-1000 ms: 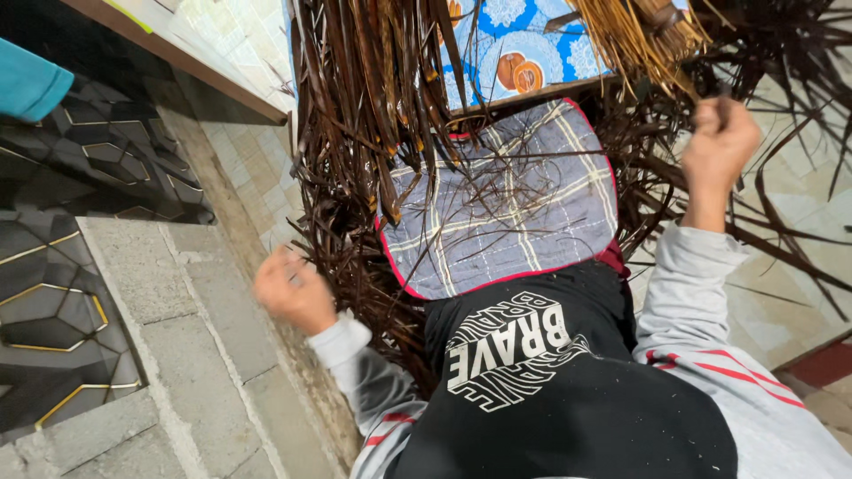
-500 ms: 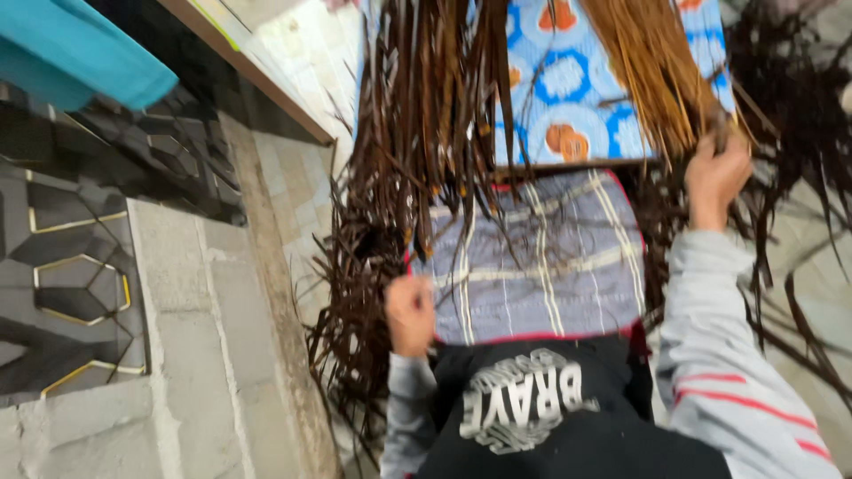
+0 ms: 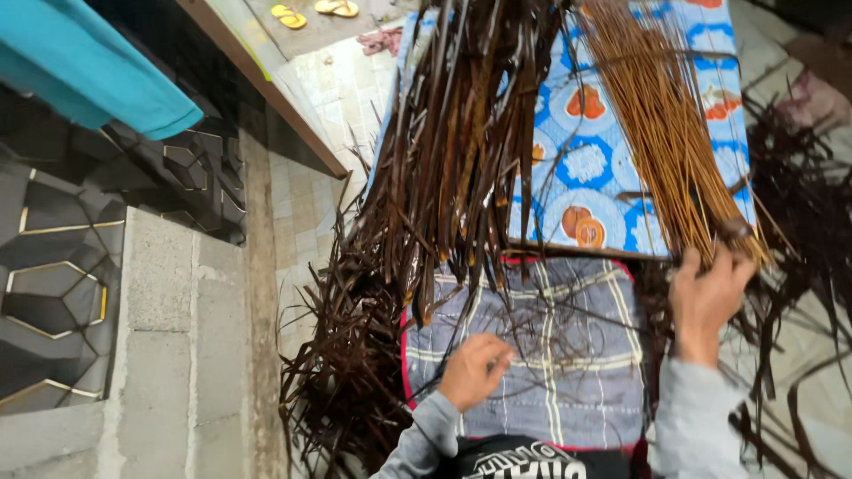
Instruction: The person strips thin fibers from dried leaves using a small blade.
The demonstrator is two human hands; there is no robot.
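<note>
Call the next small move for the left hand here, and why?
Probably pinch one dark leaf strip and draw it clear. The left hand hovers over the plaid cushion, fingers curled, apparently empty, just below the hanging strip ends. The right hand is at the base of the tan stick bundle, so it looks occupied.

Even, soft daylight is cast over the scene, brightest on the far tiled floor (image 3: pixel 328 80). The left wall (image 3: pixel 80 231) is left dim. Slight motion blur is seen throughout; no hard shadows or glare are produced.
</note>
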